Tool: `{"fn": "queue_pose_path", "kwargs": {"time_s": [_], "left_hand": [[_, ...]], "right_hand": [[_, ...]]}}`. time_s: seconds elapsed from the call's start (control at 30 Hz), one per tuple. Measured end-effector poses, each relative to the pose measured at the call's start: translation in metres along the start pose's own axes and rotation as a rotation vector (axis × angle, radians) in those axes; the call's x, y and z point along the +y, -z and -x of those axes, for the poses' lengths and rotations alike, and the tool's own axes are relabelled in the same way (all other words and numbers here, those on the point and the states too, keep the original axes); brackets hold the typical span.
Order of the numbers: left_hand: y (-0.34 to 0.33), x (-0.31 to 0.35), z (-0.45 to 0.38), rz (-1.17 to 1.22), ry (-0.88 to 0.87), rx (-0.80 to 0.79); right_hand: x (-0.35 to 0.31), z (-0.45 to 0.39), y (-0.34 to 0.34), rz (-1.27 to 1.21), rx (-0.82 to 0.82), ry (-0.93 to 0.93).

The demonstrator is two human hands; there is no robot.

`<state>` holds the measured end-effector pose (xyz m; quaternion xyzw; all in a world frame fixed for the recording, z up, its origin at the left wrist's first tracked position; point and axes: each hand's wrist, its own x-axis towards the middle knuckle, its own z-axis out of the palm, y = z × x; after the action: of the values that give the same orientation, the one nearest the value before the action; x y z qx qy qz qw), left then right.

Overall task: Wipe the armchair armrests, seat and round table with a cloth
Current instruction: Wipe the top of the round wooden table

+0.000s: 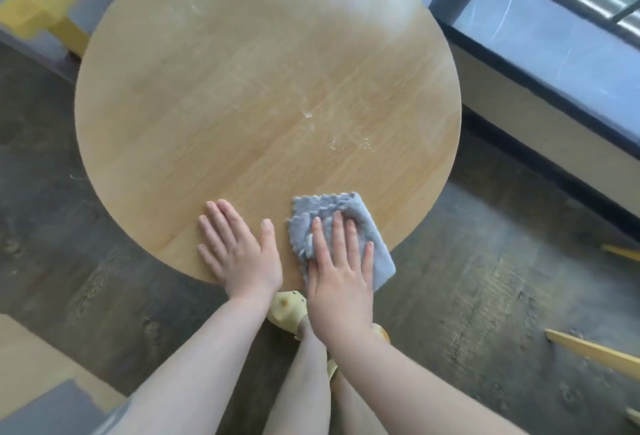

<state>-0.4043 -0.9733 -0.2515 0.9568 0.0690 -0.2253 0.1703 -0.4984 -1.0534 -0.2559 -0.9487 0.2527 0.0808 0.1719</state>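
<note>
Head: right fingers (334, 230) flat on cloth (360, 220).

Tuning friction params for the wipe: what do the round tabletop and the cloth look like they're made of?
Round table: light wood-grain top, probably laminate or veneer rather than solid wood; smooth, with a soft sheen and pale whitish smears near the middle.
Cloth: grey-blue, looks like plush microfibre; nubby pile, scalloped edge, folded, pressed flat under the right hand.
</note>
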Motion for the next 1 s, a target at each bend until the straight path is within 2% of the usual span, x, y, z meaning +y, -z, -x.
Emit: {"fn": "queue_pose_path", "kwargs": {"time_s": [0.1,0.13,0.17,0.23,0.27,0.3,0.33,0.43,0.47,0.5,0.53,0.6,0.63,0.67,0.7,0.77,0.8,0.83,0.87,0.9,0.97,1.0], "left_hand": [[-0.005,0.010,-0.003,-0.002,0.052,0.013],[-0.003,0.008,-0.003,0.004,0.052,0.000],[-0.002,0.005,-0.001,0.013,0.033,-0.016],[0.002,-0.001,0.002,0.020,-0.012,-0.035],[0.003,-0.004,0.003,0.010,-0.036,-0.038],[0.002,-0.005,0.003,-0.006,-0.068,-0.036],[-0.001,-0.003,0.004,-0.021,-0.108,-0.024],[-0.013,0.007,0.000,-0.045,-0.228,0.006],[-0.016,0.009,-0.002,-0.062,-0.261,0.004],[-0.018,0.011,-0.003,-0.079,-0.281,-0.002],[-0.020,0.012,-0.003,-0.087,-0.282,-0.004],[-0.022,0.016,-0.003,-0.089,-0.254,0.019],[-0.023,0.019,-0.003,-0.075,-0.226,0.029],[-0.023,0.024,-0.002,-0.052,-0.197,0.034],[-0.024,0.030,-0.001,-0.027,-0.167,0.041],[-0.023,0.036,0.000,0.008,-0.118,0.044],[-0.022,0.037,0.000,0.013,-0.116,0.031],[-0.020,0.036,0.000,0.012,-0.127,0.014],[-0.017,0.035,0.000,0.014,-0.144,0.000],[-0.015,0.033,0.000,0.020,-0.155,-0.014],[-0.011,0.031,0.002,0.032,-0.141,-0.032],[-0.010,0.034,0.002,0.048,-0.117,-0.025]], "right_hand": [[0.007,-0.038,0.013,0.117,-0.175,0.472],[0.024,-0.050,0.019,0.145,-0.173,0.510],[0.043,-0.058,0.026,0.149,-0.164,0.415],[0.069,-0.052,0.033,0.067,-0.087,-0.047],[0.065,-0.043,0.032,0.057,-0.037,-0.216],[0.053,-0.032,0.026,0.058,-0.007,-0.245],[0.037,-0.025,0.021,0.071,-0.021,-0.153],[0.022,-0.043,0.023,0.140,-0.137,0.347],[0.032,-0.059,0.028,0.157,-0.146,0.440],[0.044,-0.070,0.033,0.159,-0.130,0.432],[0.057,-0.074,0.034,0.133,-0.082,0.310],[0.061,-0.064,0.031,0.039,0.016,-0.086],[0.053,-0.055,0.024,0.026,0.051,-0.177],[0.039,-0.046,0.017,0.044,0.056,-0.135],[0.027,-0.039,0.012,0.068,0.022,0.012],[0.023,-0.046,0.016,0.116,-0.130,0.425],[0.034,-0.065,0.024,0.157,-0.159,0.585],[0.048,-0.083,0.031,0.188,-0.164,0.667],[0.061,-0.098,0.036,0.196,-0.140,0.625],[0.071,-0.107,0.040,0.160,-0.103,0.452],[0.071,-0.099,0.042,0.060,0.008,-0.018],[0.062,-0.086,0.035,0.032,0.052,-0.113]]}}
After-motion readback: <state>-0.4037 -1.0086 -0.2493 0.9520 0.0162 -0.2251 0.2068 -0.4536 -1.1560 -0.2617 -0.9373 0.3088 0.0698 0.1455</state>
